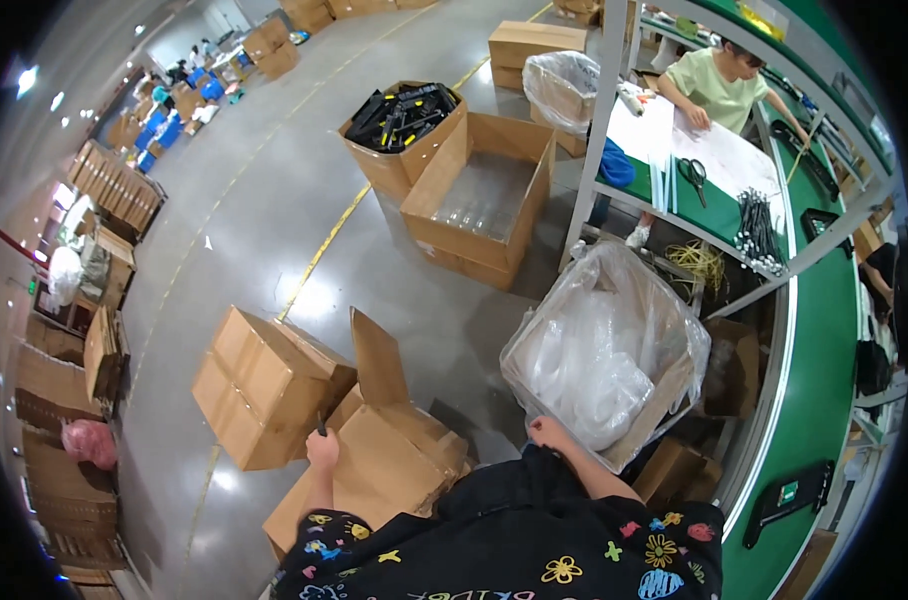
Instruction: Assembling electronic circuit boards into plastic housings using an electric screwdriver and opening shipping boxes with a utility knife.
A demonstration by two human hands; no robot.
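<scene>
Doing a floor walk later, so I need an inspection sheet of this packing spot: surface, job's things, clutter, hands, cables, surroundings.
Surface: grey concrete floor with a yellow line.
Job's things: cardboard box with one flap up; small dark tool, kind unclear.
Clutter: closed carton; plastic-lined box of clear bags.
Hands: left hand grips the dark tool at the box; right hand rests at the lined box's edge.
Cables: nothing seen for certain.
Surroundings: green conveyor; a co-worker at a bench; box of black parts.

This looks like a factory: a big grey floor (274, 180) full of cardboard boxes (264, 385), beside a long green work line (824, 330).
</scene>
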